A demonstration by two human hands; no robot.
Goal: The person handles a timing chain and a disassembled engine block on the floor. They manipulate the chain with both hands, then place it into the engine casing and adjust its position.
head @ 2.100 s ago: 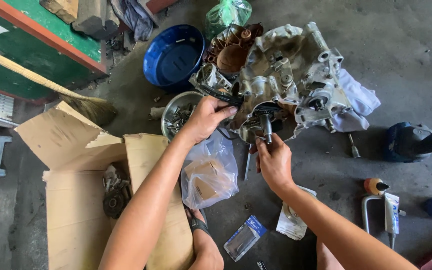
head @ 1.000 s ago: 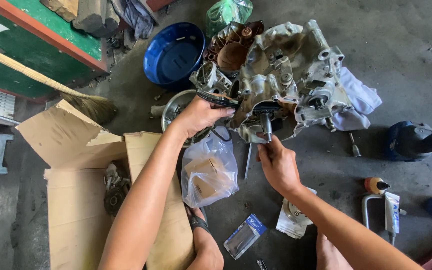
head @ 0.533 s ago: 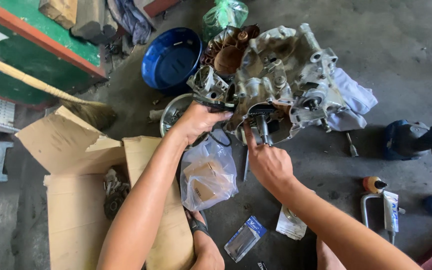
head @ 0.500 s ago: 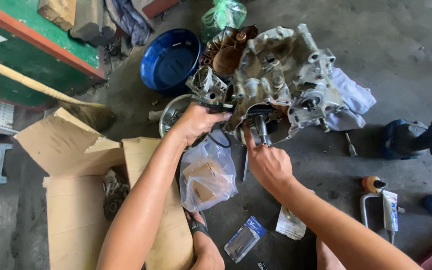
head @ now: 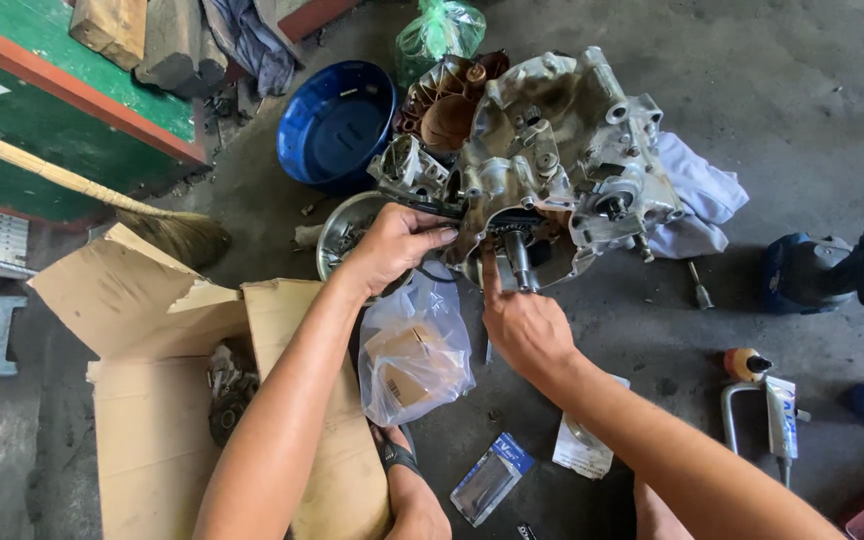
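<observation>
Right now engine case point(head: 562, 150) sits on floor at 12 o'clock, half stripped; left hand point(head: 397, 245) fingers curled on its edge, right hand point(head: 522, 320) fingers pinching shaft point(head: 520, 262), plastic bag point(head: 414, 355) near at 6 o'clock

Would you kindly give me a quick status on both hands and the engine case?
Left hand gripping engine case edge. Right hand fingers on steel shaft. Clear plastic bag lies just below; nothing blocking.
</observation>
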